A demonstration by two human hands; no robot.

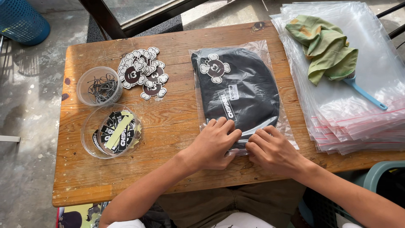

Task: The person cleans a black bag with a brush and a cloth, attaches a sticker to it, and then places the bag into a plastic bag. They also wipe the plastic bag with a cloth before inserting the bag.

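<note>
Only the head view here, looking straight down at a worn wooden worktop (168,169). Smack in the middle lies a clear plastic bag (270,50) with a folded black garment (249,93) inside, a round cartoon tag (215,67) tucked in near the top. The bag's near edge is right at the person's side of the worktop.

Both hands are on that near edge. The left hand (213,145) presses down with its fingers (225,126) flat and bunched on the plastic; the right hand (274,150) sits just beside it, fingers (259,141) curled and pinching at the bag's edge. Neither one has lifted anything, they're just pressing and nipping the plastic.

Handling-wise I'd guess this thing is light, floppy and slick. The plastic will slide on wood and the cloth inside will sag, so the edges or two corners look like the sane places to grab, not the middle.

Off to the left: a pile of the same tags (143,74), a small tub of bead chains (99,86), and a bigger tub of black labels (112,131). To the right, a stack of empty bags (371,109) with a green rag (327,46) and a blue handle (365,95) on top.
</note>
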